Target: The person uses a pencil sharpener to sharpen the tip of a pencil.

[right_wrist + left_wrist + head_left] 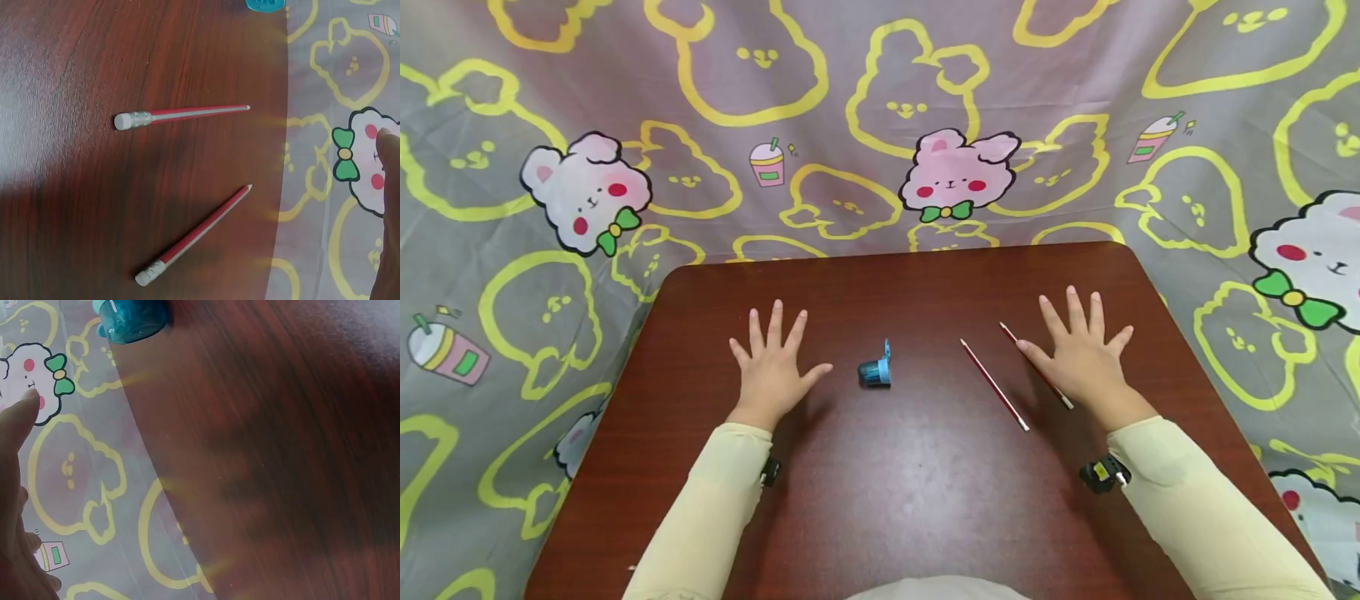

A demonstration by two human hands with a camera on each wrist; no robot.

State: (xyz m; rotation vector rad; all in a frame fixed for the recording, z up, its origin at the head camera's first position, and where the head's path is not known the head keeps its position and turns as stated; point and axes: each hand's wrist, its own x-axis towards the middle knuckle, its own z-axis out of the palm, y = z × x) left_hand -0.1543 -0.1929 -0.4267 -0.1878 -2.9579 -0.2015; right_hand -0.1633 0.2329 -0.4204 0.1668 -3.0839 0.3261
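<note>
My left hand [771, 371] is spread flat with straight fingers, left of a small blue pencil sharpener [875, 371] whose lid stands up. The sharpener's translucent blue body [134, 319] shows at the top of the left wrist view. My right hand [1086, 358] is also spread, fingers straight and holding nothing. Its thumb overlaps one red and white pencil [1051, 379] in the head view. Another red and white pencil [995, 385] lies between that one and the sharpener. Both pencils have white erasers at the near ends, and their points face away from me.
The dark reddish-brown wooden table [910, 500] has rounded far corners. A grey cloth curtain [850, 100] with cartoon animals hangs close around its back and sides. Small black wrist devices [1103, 473] sit under both pale yellow sleeves [1180, 458].
</note>
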